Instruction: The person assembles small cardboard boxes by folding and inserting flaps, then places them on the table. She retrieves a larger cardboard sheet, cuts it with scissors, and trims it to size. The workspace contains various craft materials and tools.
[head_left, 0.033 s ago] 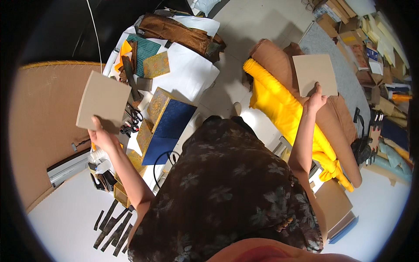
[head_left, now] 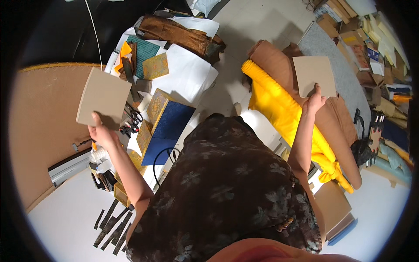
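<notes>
This is a craft workshop. A green cutting mat [head_left: 149,50], black-handled scissors [head_left: 134,115] and a blue-and-gold box [head_left: 171,117] crowd a white-covered table [head_left: 190,65] left of centre, and a yellow cloth roll [head_left: 279,98] lies right of centre. The heap [head_left: 351,39] at upper right seems mostly board offcuts.

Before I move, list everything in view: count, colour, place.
Left board: one, beige, upper left
Right board: one, beige, upper right
Brown roll: one, brown, right of centre
Yellow cloth: one, yellow, beside brown roll
Cutting mat: one, green, upper left
Scissors: some, dark, beside left board
Boxes: count unclear, blue-gold, left of centre
Strips: several, dark, lower left
Clutter: uncountable, mixed, far right
Garment: one, dark floral, centre
Left hand: one, bare, gripping left board
Right hand: one, bare, gripping right board
</notes>
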A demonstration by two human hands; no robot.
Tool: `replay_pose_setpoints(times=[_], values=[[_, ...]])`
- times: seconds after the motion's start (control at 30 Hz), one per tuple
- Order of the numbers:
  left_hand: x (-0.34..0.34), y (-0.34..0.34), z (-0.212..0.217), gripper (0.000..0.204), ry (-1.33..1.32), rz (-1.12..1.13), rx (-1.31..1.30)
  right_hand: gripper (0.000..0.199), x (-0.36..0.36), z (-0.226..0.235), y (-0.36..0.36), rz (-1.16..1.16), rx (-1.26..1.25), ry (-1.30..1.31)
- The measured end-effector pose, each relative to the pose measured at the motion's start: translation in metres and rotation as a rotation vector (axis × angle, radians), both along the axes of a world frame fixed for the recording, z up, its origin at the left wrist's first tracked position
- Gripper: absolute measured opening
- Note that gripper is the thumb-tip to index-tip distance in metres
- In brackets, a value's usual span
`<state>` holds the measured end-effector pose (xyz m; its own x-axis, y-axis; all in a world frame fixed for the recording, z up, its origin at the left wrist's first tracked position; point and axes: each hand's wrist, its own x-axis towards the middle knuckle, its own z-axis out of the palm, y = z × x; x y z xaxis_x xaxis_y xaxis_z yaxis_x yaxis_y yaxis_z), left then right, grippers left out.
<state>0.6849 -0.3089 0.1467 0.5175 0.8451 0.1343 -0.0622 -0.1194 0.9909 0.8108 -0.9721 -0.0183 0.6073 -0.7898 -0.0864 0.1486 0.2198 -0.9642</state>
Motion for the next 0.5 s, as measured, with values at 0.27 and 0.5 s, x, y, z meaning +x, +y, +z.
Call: replay_pose_setpoints(times=[0.27, 0.5], values=[[0.178, -0.102, 0.005, 0.021, -0.082, -0.247, -0.041, 0.026, 0.001, -0.067, -0.031, -0.043, 0.245, 0.017], [0.377, -0.232, 0.022, 0.026, -0.028, -0.632, -0.046, 0.021, 0.009, -0.065, -0.029, -0.192, 0.153, 0.167]])
